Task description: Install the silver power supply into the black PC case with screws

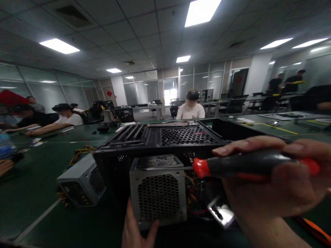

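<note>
Right now the right hand is closed around a screwdriver with a black and red handle, gripping it so the long axis runs level from right to left. Its thin metal shaft reaches leftward across the top edge of the grey power supply, the tip lying near that unit's upper left corner; whether the tip sits on a screw cannot be told. That power supply stands in the open near side of the black computer case, its honeycomb fan grille facing the camera, and serves as the landmark: the right hand lies to its right and level with its top, while the left hand is just below it, thumb and fingers spread and touching its lower edge, holding nothing else. Left of the power supply, a second, loose power supply lies on the green surface with bundled wires beside it. Behind the case, other people sit at the same surface.
</note>
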{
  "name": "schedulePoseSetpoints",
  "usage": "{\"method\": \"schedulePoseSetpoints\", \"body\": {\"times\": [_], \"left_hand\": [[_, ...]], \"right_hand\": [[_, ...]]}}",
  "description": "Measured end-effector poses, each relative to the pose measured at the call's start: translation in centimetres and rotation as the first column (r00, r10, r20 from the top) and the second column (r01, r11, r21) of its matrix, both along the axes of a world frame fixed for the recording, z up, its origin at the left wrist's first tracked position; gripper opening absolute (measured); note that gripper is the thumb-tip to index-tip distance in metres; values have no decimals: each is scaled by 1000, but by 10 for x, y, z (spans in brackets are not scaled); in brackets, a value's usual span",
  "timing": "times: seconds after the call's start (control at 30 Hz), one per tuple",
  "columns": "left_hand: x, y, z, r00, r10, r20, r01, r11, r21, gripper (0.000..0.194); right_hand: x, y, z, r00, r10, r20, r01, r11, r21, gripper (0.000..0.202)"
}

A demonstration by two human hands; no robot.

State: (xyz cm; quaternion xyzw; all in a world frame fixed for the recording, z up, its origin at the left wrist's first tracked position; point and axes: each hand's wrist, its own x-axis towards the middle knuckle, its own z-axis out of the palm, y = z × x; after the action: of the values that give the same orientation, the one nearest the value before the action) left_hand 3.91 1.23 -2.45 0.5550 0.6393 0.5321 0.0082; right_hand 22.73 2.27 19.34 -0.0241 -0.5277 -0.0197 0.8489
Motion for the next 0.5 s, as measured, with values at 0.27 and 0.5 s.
{"method": "schedulePoseSetpoints", "body": {"times": [0.27, 0.5], "left_hand": [[-7, 11, 11, 993, -100, -57, 97, 994, -55, 83], [-5, 23, 17, 972, -220, -82, 205, 964, -168, 84]], "right_hand": [[6, 15, 8, 997, 67, -47, -73, 986, -148, 11], [23, 44, 14, 991, 128, -49, -135, 966, -218, 13]]}}
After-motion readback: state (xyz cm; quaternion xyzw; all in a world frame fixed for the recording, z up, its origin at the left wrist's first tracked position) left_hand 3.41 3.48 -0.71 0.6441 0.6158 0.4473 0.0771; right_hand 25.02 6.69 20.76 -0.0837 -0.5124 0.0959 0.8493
